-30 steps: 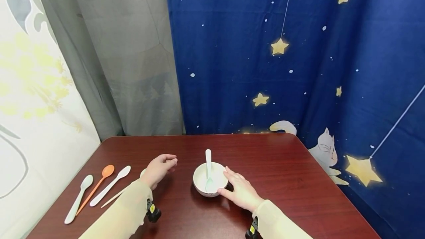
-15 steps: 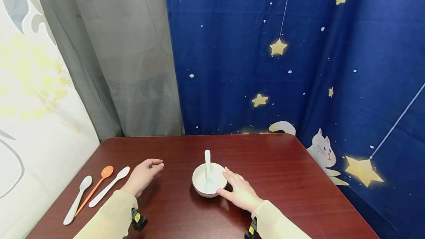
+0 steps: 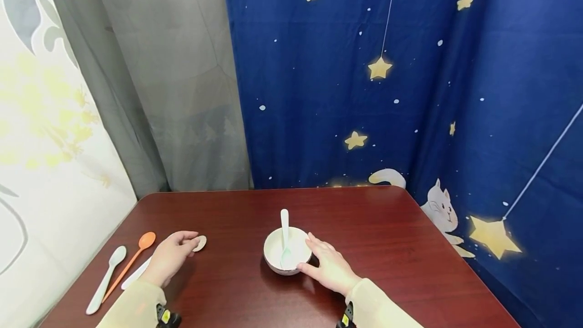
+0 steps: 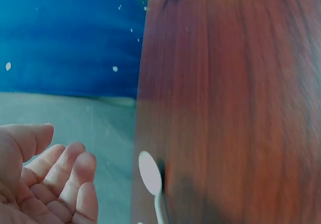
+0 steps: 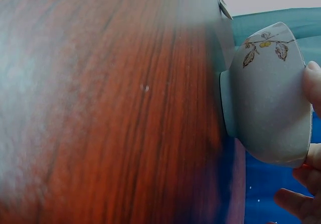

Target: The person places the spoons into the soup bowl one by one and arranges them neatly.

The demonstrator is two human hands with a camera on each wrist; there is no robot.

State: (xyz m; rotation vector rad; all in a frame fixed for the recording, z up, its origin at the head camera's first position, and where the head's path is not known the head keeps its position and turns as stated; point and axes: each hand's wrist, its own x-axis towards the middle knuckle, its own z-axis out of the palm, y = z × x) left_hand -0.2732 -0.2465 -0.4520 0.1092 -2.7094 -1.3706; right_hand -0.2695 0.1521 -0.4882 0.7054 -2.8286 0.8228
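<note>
Reaching for a pale spoon (image 3: 201, 243) looks like the step in hand: the left hand (image 3: 170, 257) hangs near it over the worktop (image 3: 387, 252), fingers loosely bent around nothing. The right hand (image 3: 330, 267) rests spread fingers on the rim of the bowl (image 3: 283, 270), where a white spoon (image 3: 285, 234) leans; next seems to call for pinching the pale spoon while steadying the bowl.

Smooth, glossy ceramic-looking bowl (image 5: 271, 96); polished wood-grain table (image 3: 387, 257)
</note>
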